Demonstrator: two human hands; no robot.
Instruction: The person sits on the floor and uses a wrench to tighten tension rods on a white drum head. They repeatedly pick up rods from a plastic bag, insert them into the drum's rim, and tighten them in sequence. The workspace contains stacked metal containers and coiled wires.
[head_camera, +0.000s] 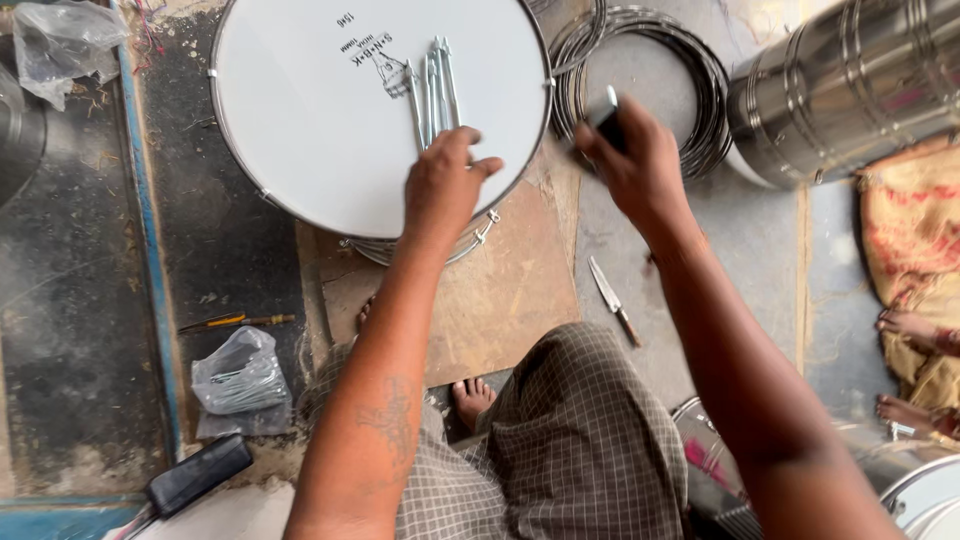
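Note:
A round drum with a white head (320, 110) stands on the floor in front of me. Several long metal rods (432, 85) lie on its skin near the right side. My left hand (445, 185) rests on the drum head just below those rods, fingers curled and touching their lower ends. My right hand (625, 155) hovers beside the drum's right rim, closed around a small dark tool (605, 115) with a pale end. My checked cloth wrap (560, 440) and a bare foot (472, 397) show below.
Metal hoops (690, 70) lie stacked at the back right next to a shiny steel drum shell (850, 85). A knife (612, 298) lies on the floor. A plastic bag of metal parts (240, 375), a screwdriver (235, 322) and a black handle (195, 475) lie left. Another person's feet (905, 325) are at right.

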